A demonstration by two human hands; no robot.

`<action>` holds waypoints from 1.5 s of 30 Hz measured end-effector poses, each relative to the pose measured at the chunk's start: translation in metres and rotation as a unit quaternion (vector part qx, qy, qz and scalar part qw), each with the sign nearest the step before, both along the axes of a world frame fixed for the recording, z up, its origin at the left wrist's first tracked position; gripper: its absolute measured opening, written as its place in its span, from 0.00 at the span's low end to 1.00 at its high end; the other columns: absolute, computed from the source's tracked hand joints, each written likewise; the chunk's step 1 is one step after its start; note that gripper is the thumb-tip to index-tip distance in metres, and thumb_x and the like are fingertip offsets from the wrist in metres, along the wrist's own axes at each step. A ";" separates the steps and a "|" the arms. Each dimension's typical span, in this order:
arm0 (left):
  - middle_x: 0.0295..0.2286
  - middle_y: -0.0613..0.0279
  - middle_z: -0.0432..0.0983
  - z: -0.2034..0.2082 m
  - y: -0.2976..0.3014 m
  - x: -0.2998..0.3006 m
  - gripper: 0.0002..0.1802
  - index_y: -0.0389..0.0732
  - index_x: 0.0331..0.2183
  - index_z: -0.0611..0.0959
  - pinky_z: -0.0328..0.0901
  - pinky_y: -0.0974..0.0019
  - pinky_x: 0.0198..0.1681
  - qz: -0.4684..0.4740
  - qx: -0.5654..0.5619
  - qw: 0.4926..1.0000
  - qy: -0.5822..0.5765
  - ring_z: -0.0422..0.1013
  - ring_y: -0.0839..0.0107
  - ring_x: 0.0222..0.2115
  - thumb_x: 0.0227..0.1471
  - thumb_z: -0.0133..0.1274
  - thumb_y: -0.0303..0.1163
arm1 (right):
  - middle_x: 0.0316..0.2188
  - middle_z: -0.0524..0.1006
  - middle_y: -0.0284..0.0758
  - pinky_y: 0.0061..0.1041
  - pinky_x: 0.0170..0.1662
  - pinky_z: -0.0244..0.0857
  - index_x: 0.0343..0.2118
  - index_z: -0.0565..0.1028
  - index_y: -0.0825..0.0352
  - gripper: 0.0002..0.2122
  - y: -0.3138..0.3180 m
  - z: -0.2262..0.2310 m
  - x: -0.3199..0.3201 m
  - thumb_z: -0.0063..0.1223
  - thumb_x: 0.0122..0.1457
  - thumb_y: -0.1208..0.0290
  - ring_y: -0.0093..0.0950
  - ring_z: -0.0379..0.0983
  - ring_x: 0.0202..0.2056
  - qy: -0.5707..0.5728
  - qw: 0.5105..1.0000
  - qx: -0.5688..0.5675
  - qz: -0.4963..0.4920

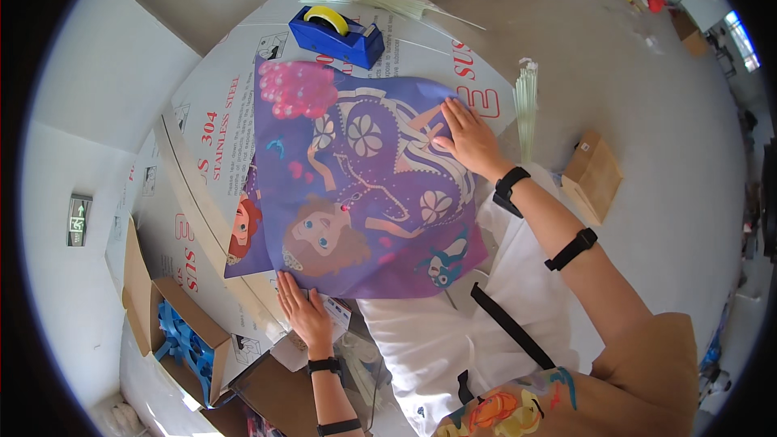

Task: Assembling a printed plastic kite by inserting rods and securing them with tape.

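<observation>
- purple cartoon sheet (pixel 364 186) lies flat on cardboard (pixel 210 113)
- left hand (pixel 303 311) presses near edge, fingers spread flat
- right hand (pixel 469 137) presses far corner, fingers apart, flat
- blue tape dispenser (pixel 336 36) beyond sheet

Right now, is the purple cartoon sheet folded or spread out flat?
Spread out flat. The purple cartoon sheet lies open on the cardboard, its whole picture showing, with the left hand and right hand pressing on opposite edges.
</observation>
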State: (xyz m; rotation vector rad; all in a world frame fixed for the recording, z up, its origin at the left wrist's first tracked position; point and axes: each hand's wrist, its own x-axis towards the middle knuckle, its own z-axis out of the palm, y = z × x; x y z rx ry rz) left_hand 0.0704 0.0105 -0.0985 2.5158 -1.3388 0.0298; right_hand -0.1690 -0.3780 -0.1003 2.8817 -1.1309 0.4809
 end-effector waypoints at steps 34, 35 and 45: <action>0.61 0.51 0.52 -0.005 -0.128 -0.064 0.30 0.34 0.60 0.58 0.43 0.56 0.64 -0.042 -0.042 0.998 0.029 0.47 0.58 0.63 0.59 0.38 0.35 | 0.60 0.61 0.40 0.34 0.65 0.47 0.60 0.60 0.69 0.25 0.140 0.001 0.087 0.44 0.61 0.64 0.33 0.55 0.62 -0.066 0.958 0.115 0.255; 0.61 0.49 0.52 -0.006 -0.126 -0.061 0.32 0.33 0.60 0.59 0.43 0.55 0.64 -0.039 -0.037 0.998 0.018 0.47 0.58 0.63 0.58 0.40 0.38 | 0.61 0.60 0.40 0.33 0.65 0.46 0.60 0.59 0.69 0.26 0.135 0.002 0.083 0.45 0.61 0.61 0.33 0.53 0.63 -0.041 0.962 0.094 0.255; 0.62 0.47 0.48 -0.008 -0.049 -0.011 0.33 0.31 0.61 0.54 0.41 0.55 0.65 0.090 0.025 0.996 -0.008 0.44 0.57 0.64 0.61 0.36 0.41 | 0.62 0.55 0.45 0.36 0.64 0.45 0.61 0.55 0.71 0.32 -0.004 -0.007 0.012 0.42 0.62 0.51 0.37 0.49 0.64 0.009 1.000 0.013 -0.021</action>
